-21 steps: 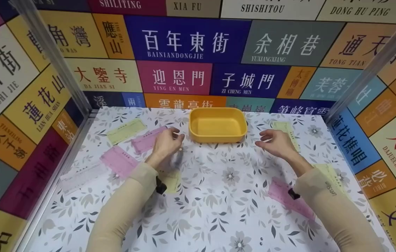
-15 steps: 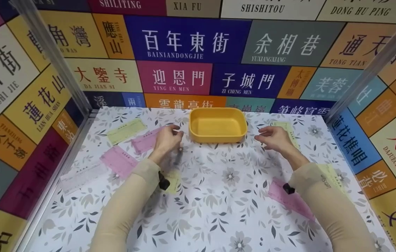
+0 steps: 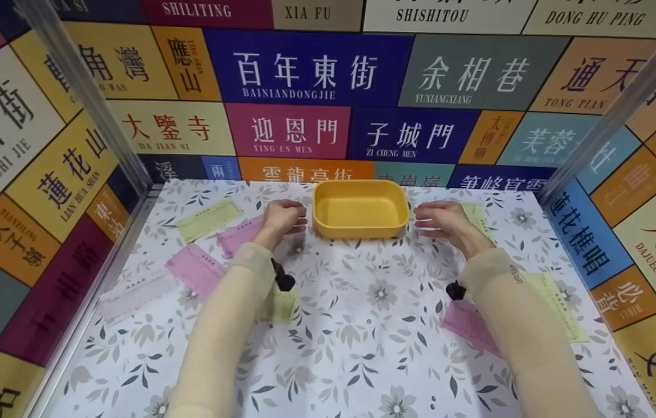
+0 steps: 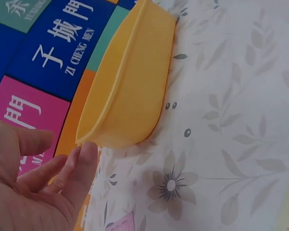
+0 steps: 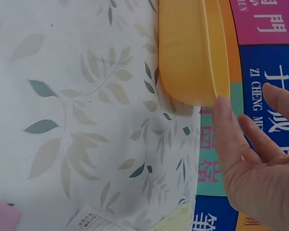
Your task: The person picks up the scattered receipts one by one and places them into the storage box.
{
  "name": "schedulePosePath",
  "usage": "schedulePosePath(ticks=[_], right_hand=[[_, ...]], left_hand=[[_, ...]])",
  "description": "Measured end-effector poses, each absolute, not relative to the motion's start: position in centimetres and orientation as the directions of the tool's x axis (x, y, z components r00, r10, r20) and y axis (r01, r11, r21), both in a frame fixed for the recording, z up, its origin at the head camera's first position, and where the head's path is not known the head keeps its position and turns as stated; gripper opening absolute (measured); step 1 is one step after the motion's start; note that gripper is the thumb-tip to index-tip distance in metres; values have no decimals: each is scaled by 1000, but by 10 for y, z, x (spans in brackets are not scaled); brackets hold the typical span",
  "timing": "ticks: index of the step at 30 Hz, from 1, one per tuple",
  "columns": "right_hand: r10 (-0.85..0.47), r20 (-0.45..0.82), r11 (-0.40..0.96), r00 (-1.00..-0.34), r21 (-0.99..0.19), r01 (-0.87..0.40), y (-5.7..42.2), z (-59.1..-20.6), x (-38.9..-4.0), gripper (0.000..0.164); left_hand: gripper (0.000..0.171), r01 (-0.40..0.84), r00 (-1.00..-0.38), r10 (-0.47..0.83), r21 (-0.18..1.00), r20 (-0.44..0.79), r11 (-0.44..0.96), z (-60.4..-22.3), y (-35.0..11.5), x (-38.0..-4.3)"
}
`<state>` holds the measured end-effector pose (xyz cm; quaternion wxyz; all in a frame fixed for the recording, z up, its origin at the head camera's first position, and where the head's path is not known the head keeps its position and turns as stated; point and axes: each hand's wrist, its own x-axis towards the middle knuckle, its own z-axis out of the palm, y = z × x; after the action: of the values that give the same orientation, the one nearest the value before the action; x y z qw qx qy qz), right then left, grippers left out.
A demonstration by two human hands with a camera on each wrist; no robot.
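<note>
A yellow rectangular plastic tub (image 3: 361, 231) stands upright at the back middle of the table. Just left of it is my left hand (image 3: 283, 219), fingers fairly straight and holding nothing. On the other side my right hand (image 3: 445, 222) reaches toward the tub with extended fingers, also holding nothing. In the left wrist view, the fingertips (image 4: 89, 150) overlap the end of the tub (image 4: 139, 86); contact cannot be told there. The right wrist view has the index fingertip (image 5: 222, 102) at the tub's rim (image 5: 221, 72), touching or nearly so. The head view leaves small gaps on both sides.
Paper slips lie flat around: yellow (image 3: 209, 219), pink (image 3: 195, 268) and white (image 3: 133, 295) ones at left, yellow (image 3: 557, 305) and pink (image 3: 470, 325) ones at right. My sleeves partly cover some. Sign-printed walls (image 3: 310, 67) enclose the floral tabletop (image 3: 363, 360).
Both hands have moved inward and slightly away from me, closer to the tub's two ends, and their fingers have straightened. The tub and paper slips have stayed in place.
</note>
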<state>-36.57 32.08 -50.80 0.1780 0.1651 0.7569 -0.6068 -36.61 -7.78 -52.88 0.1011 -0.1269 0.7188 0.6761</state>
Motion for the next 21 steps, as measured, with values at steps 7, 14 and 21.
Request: schedulePosePath(ticks=[7,14,21], right_hand=[[94,-523,162,-847,-832,531,316,-509,-381,48],[136,-573,139,-808,-797,588,305,-514,-394,47],[170,-581,191,-796,-773,605,297,-521,-406,46]], left_hand=[[44,-419,-907,-69,907,-416,32,-528,-67,-385],[46,-463,-885,-71,886,-459,37,-535,-57,-391],[53,-464,-884,-106,883,-456,73,-543,-50,-395]])
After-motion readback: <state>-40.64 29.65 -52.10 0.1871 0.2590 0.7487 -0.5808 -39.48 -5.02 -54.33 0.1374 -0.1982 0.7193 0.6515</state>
